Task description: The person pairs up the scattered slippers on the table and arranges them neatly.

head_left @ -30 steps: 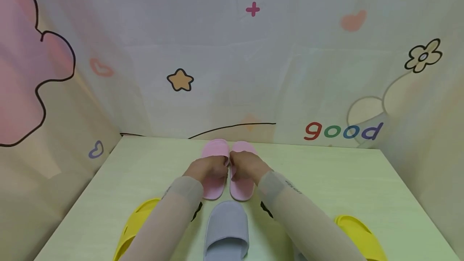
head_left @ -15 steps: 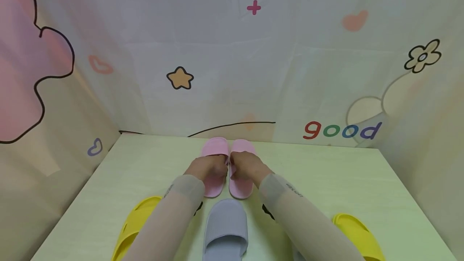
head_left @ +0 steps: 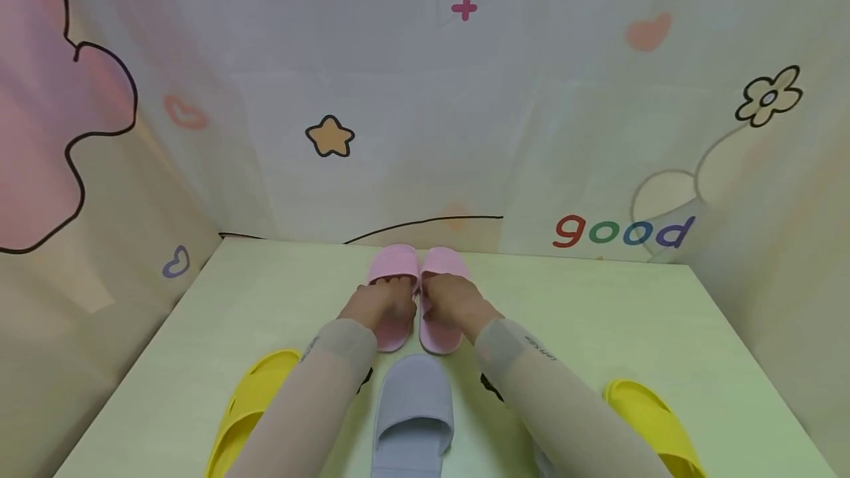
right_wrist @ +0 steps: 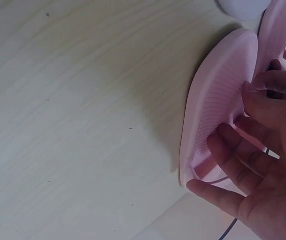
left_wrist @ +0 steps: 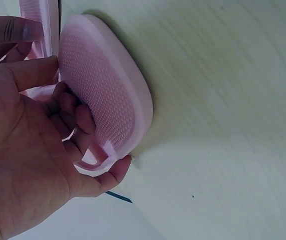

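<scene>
Two pink slippers stand side by side at the back of the table, toes toward the backdrop. On the left slipper (head_left: 393,260), my left hand (head_left: 381,305) lies over the inner side by the strap, fingers curled and thumb at the edge in the left wrist view. My right hand (head_left: 458,301) holds the inner edge of the right slipper (head_left: 443,262). In the right wrist view its thumb is at that edge, and the other fingers spread loosely over the footbed (right_wrist: 218,100). The hands cover parts of both straps.
A grey slipper (head_left: 415,397) lies just in front of the pink pair. Yellow clogs lie at left (head_left: 262,389) and right (head_left: 647,415), partly behind the sleeves. Something grey (head_left: 543,459) shows beneath the right sleeve. A printed cloth backdrop (head_left: 398,94) borders the table (head_left: 544,316).
The whole view has shifted slightly upward. My left hand's fingers have changed position, with more of the knuckles showing below the strap. Both pink slippers stay in place on the table.
</scene>
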Motion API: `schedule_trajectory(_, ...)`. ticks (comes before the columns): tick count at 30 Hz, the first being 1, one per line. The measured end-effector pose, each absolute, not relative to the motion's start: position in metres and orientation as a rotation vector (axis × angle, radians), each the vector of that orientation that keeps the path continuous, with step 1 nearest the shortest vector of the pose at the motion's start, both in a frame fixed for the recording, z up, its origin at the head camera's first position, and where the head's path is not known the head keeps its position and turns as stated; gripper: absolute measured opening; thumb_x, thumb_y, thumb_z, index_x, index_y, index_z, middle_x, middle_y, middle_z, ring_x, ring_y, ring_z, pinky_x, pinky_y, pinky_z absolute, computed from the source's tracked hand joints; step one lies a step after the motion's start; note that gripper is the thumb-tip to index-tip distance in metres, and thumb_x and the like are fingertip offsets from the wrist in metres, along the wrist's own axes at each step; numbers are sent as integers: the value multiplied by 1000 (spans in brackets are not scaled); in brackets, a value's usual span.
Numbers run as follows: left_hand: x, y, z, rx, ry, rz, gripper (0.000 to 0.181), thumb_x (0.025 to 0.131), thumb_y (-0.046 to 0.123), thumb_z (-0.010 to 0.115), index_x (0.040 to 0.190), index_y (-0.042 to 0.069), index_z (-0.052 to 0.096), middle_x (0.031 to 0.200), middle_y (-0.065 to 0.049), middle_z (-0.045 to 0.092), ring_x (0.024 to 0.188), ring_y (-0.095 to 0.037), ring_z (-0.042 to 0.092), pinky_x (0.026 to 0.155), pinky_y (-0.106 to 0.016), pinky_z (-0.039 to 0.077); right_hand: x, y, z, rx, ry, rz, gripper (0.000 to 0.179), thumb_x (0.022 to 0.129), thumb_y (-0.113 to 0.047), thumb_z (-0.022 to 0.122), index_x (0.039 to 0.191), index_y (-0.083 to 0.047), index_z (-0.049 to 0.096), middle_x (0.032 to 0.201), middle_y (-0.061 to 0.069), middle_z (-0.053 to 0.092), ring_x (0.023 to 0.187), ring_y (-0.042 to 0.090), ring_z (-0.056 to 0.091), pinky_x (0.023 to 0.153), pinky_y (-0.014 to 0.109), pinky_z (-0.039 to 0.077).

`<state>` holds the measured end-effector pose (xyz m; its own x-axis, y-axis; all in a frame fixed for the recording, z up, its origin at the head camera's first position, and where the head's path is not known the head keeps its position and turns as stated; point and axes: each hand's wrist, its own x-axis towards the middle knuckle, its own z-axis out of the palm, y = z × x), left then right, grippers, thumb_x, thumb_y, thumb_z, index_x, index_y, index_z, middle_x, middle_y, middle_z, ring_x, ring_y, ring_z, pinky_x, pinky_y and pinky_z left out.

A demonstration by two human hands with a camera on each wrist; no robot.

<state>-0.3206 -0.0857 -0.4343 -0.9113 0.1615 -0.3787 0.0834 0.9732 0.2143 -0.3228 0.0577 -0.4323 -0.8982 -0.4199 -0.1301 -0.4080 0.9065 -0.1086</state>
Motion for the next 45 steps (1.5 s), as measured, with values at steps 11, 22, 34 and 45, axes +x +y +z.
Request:
schedule_trajectory(11, -311, -86, -416, 269, 2617, 184, 67, 96, 34, 43, 153, 6, 22, 160, -14, 20, 149, -31, 16, 115, -53, 23, -312, 63, -420, -589, 2796, -48, 15, 89, -11, 56, 74, -13, 59, 75, 0, 56, 69, 17, 51, 68, 33, 48)
schedule_trajectory(22, -284, -83, -393, 437, 2563, 276, 63, 95, 41, 57, 146, 8, 41, 145, -9, 49, 127, -22, 52, 108, -46, 38, -294, 105, -398, -693, 2602, -454, 46, 99, -23, 48, 142, -9, 47, 146, 7, 49, 135, 26, 45, 111, 45, 35)
schedule_trajectory(34, -244, -78, -369, 495, 2587, 303, 66, 93, 51, 55, 147, 17, 39, 152, 0, 41, 140, -18, 39, 111, -47, 33, -261, 157, -367, -633, 2583, -538, 56, 93, -40, 61, 143, -21, 46, 134, 4, 58, 122, 24, 55, 99, 46, 45)
schedule_trajectory(45, -223, -80, -370, 635, 2637, 293, 66, 92, 51, 58, 146, 17, 42, 145, -4, 49, 130, -19, 49, 106, -42, 41, -229, 202, -360, -562, 2619, -589, 65, 87, -52, 64, 143, -26, 45, 139, -3, 54, 125, 23, 53, 100, 47, 44)
